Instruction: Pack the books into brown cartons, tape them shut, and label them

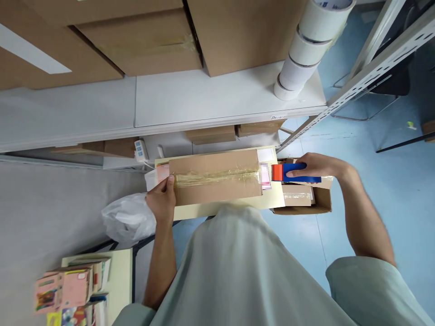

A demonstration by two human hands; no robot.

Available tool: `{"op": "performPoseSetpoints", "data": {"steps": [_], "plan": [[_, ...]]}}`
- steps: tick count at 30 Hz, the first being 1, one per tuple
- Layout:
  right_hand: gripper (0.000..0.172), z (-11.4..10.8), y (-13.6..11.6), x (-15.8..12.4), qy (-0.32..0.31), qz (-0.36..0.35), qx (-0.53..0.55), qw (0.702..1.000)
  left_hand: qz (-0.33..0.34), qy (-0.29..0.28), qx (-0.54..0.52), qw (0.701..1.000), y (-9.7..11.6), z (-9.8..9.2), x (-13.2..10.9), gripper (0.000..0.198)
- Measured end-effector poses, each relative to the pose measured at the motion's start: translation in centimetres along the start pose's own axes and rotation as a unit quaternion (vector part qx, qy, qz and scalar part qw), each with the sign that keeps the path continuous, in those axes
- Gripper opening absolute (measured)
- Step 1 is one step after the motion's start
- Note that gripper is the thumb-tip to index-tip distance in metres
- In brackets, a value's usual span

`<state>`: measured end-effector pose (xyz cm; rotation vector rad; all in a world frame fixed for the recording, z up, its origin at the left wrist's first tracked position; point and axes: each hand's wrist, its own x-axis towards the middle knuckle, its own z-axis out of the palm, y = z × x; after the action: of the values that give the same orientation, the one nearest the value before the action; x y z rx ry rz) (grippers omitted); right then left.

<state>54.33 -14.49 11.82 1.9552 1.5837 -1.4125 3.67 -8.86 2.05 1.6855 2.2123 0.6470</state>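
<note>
A long brown cardboard box (217,192) lies flat on a pale yellow table (200,210), with a strip of clear tape (217,177) along its top seam. My left hand (163,198) grips the left end of the box, thumb on top near the tape's end. My right hand (317,165) is closed around a blue tape dispenser (295,174) with an orange-red head, held just past the box's right end and apart from it. Pink-and-white printed papers (265,175) stick out at the right of the box, and a pinkish sheet (163,172) shows at its left.
An open carton (321,203) holding a taped package stands below the table's right end. Ahead is a white shelf (204,99) with large cartons (142,45) and stacked tape rolls (301,59). A white plastic bag (129,217) and books (76,287) are at left.
</note>
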Motion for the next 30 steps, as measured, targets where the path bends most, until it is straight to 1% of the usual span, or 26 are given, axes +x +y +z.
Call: {"op": "performPoseSetpoints", "data": {"steps": [4, 7, 11, 14, 18, 20, 22, 25, 30], "plan": [[0.065, 2.2, -2.2, 0.8, 0.062, 0.014, -0.071, 0.995, -0.001, -0.017, 0.025, 1.000, 0.5, -0.1, 0.3, 0.041], [0.058, 3.2, -4.3, 0.7, 0.094, 0.018, -0.140, 0.985, -0.002, -0.016, 0.035, 0.999, 0.6, -0.1, 0.6, 0.041], [0.058, 4.3, -7.1, 0.4, 0.143, 0.041, -0.209, 0.966, 0.001, -0.008, 0.051, 0.999, 0.1, -0.3, 1.1, 0.042], [0.059, 5.8, -8.7, 1.3, 0.167, 0.031, -0.234, 0.957, -0.005, -0.004, 0.077, 0.997, -0.6, -0.8, 1.6, 0.042], [0.047, 8.3, -9.4, 4.1, 0.171, 0.022, -0.246, 0.954, 0.005, -0.018, 0.094, 0.995, -0.8, -0.9, 1.9, 0.039], [0.047, 9.4, -9.1, 5.4, 0.173, 0.034, -0.236, 0.956, 0.012, -0.023, 0.103, 0.994, -0.6, -0.8, 2.0, 0.041], [0.053, 10.2, -8.8, 6.2, 0.174, 0.045, -0.222, 0.958, 0.016, -0.021, 0.110, 0.994, -0.5, -0.7, 2.1, 0.043], [0.057, 10.9, -9.0, 6.5, 0.178, 0.057, -0.212, 0.959, 0.019, -0.023, 0.112, 0.993, -0.8, -0.9, 2.4, 0.044], [0.057, 11.1, -11.0, 7.0, 0.193, 0.055, -0.231, 0.952, 0.009, -0.030, 0.125, 0.992, -2.0, -1.7, 3.3, 0.047]]}}
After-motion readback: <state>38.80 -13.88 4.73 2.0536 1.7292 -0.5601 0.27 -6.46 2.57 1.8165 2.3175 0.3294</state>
